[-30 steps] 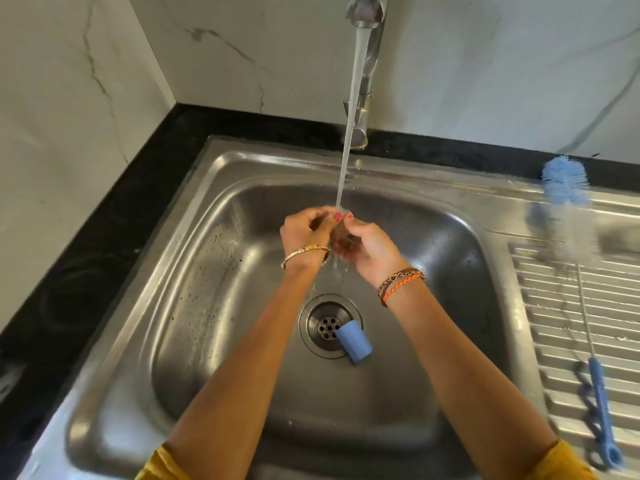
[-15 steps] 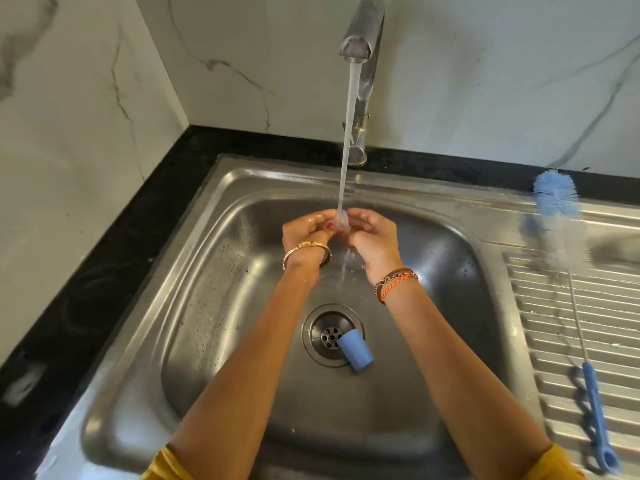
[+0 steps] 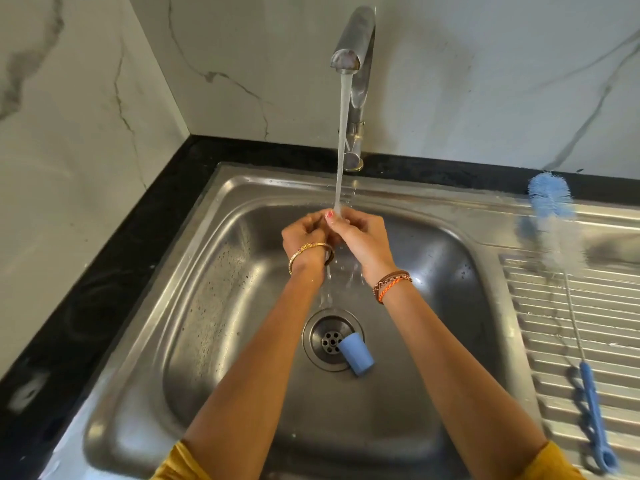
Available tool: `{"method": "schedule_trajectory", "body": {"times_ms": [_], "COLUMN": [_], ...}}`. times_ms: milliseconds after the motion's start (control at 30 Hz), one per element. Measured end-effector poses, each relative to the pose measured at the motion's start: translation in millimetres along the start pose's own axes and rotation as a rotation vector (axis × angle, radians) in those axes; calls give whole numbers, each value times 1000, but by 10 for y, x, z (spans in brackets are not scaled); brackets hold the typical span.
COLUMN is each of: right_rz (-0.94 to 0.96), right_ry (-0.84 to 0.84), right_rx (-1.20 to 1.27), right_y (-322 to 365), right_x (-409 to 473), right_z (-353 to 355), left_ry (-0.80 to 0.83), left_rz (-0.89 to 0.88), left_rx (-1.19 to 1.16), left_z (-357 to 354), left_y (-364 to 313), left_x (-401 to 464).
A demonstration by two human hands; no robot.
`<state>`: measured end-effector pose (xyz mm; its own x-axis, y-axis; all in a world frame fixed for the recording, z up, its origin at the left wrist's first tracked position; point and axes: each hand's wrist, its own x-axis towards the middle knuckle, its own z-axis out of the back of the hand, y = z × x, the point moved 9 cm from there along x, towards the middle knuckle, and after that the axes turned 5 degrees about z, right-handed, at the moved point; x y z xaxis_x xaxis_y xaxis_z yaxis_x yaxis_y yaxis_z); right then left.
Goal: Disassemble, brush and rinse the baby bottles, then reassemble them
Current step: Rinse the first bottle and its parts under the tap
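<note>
Baby-bottle part: small, clear, barely visible, pinched between both hands under the tap's (image 3: 353, 46) running water, above the sink (image 3: 214, 306) basin; exact piece cannot be told. Left hand (image 3: 306, 237): fingers curled onto the part. Right hand (image 3: 363, 237): fingers curled likewise, touching the left. Blue cap (image 3: 356, 355): on its side at the drain (image 3: 329, 339). Bottle brush (image 3: 568, 289): lying on the drainboard (image 3: 606, 341), right of basin

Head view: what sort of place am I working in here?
Most likely a home kitchen: a steel sink with ribbed drainboard, a running faucet, marble-look walls, and a bottle brush lying on the drainboard.
</note>
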<state>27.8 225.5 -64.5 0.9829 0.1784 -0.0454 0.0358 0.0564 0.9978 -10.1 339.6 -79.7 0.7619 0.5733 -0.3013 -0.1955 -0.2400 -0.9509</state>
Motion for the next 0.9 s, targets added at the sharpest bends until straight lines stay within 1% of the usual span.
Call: {"method": "schedule_trajectory", "body": {"times_ms": [33,100,167,233,267,300,367,400,467,600,733,800,833,900], "right_rz": [-29,-74,-56,7,26,23,-31,-70,-168,-338,-428,-472,-486,-491], "right_ry": [-7,-45,-84,-93,-89,-82,-53,-37,-9,21,-1,-3,-3,14], "right_rx": [-22,-81,-168,-274,-324,-355,-352,-339,-248,132,606,784,825,812], "right_y": [-34,-70,-16,86,121,126,74,32,-60,-166,-190,-156,-141,-98], "right_x": [22,58,102,139,150,152,145,137,111,65,47,14,8,9], "right_z": [10,59,115,132,125,116,79,59,22,-64,-91,-128,-150,-200], "left_ry": [21,54,51,31,13,-8,-40,-50,-30,-21,17,51,72,102], "left_rz": [21,39,53,72,48,-1,-143,-206,-276,-326,-303,-272,-263,-263], "left_rx": [-37,-29,3,27,82,192,479,586,650,706,748,781,803,855], "left_z": [-16,-37,-29,-9,5,20,18,10,-26,-77,-200,-287,-333,-391], "left_y": [22,35,46,46,14,-42,-203,-269,-348,-453,-473,-470,-479,-527], "left_x": [-7,-30,-33,-26,-8,14,33,27,1,-22,-50,-55,-57,-59]}}
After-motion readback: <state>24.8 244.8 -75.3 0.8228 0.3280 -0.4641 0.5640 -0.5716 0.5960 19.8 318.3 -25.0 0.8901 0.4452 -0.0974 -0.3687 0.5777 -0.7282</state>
